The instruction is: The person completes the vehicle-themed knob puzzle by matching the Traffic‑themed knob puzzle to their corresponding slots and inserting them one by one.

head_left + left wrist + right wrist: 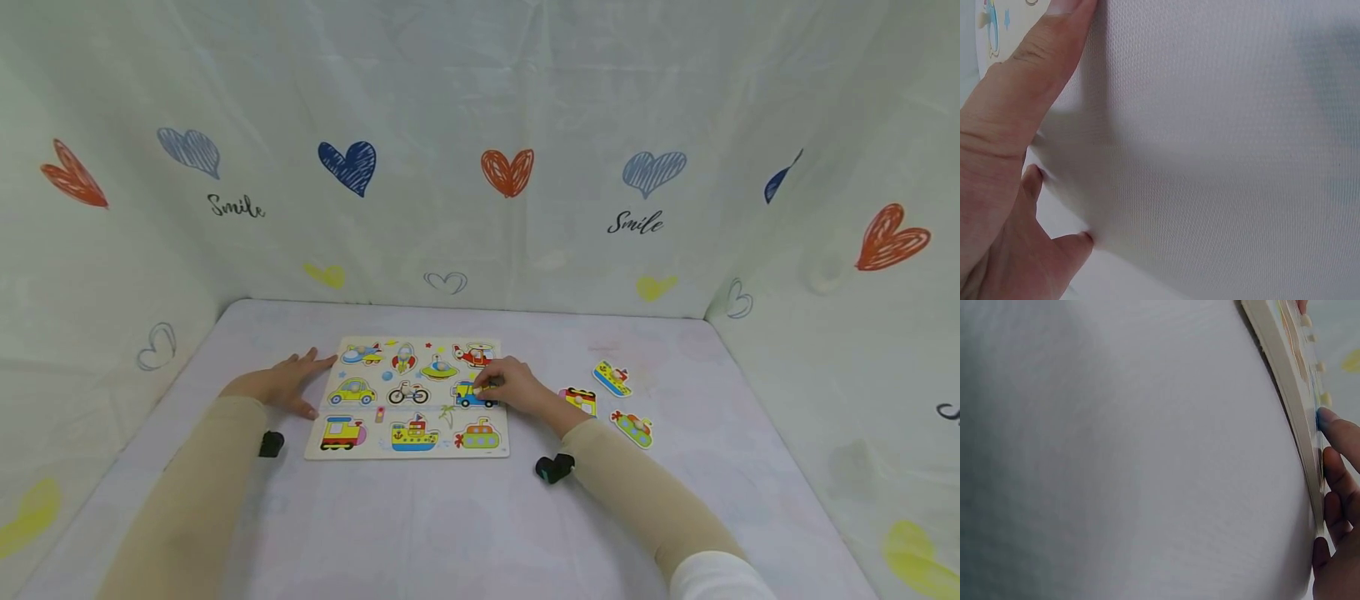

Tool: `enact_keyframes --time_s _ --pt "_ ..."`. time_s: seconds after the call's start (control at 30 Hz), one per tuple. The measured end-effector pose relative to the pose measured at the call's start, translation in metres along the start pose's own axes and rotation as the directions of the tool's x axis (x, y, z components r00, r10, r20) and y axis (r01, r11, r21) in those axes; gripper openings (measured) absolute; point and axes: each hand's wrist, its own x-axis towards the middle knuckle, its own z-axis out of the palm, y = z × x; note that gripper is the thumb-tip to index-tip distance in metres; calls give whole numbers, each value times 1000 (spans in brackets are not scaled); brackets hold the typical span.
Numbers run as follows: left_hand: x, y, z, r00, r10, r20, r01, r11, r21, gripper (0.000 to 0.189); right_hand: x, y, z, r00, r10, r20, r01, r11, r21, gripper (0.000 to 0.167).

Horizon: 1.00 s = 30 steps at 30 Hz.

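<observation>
A wooden puzzle board [375, 415] printed with colourful vehicles lies flat on the table. My left hand [288, 382] is spread at its left side, with index fingertip and thumb right at the edge. In the left wrist view, the left thumb [1038, 65] lies along the board's edge. At the right side, my right hand [517, 386] reaches over the board and pinches the blue bus puzzle piece [467, 400], which sits at the bus picture; its fingers partly cover the piece. The right wrist view shows the right fingers [1338, 472] bent against the board's edge, low over its surface.
To the right lie loose puzzle pieces: a ship [612, 379], a submarine [633, 429] and a train [579, 400] partly behind the right wrist. Small knobs [1325, 399] stand up from the board. A patterned white curtain [450, 100] surrounds the table [420, 533] at back and sides.
</observation>
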Motion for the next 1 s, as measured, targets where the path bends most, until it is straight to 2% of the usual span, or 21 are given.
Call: enact_keyframes --time_s 0.3,0.6,0.83,1.0 --pt "2 3 -2 1000 -3 -4 3 1000 23 106 -3 2 0 1000 -3 -19 3 1000 10 11" --pt "1 2 0 1000 -12 4 12 1000 22 106 -15 -1 -12 1000 12 0 -12 992 125 21" --pt "0 2 0 1000 -6 0 6 1000 28 107 -28 7 -28 998 51 -40 -48 996 78 22" --pt "-1 2 -1 1000 0 1 0 1000 17 107 -43 14 -40 994 87 -71 -81 993 87 23"
